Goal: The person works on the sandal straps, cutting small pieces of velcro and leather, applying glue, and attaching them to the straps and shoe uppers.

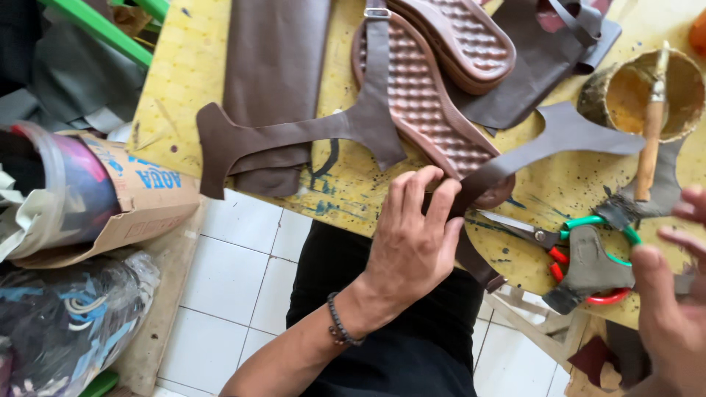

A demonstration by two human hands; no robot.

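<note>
Pressing a brown leather strap (515,158) at frame centre on the yellow bench (176,81).
Your left hand (412,235) pinches its end with fingers (434,198) closed; your right hand (673,294) hovers spread beside the scissors (566,246).

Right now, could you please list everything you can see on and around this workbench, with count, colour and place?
Workbench: one, yellow, upper frame.
Shoe soles: two, brown, top centre.
Leather strap pieces: several, brown, across the bench.
Leather sheet: one, brown, top left.
Scissors: one, red and green handles, right.
Glue pot: one, yellowish, top right.
Brush: one, wooden handle, in the pot.
Cardboard box: one, tan, left.
Floor tiles: white, below.
Left hand: pressing a strap at the sole's end.
Right hand: lower right, open, holding nothing.
</note>
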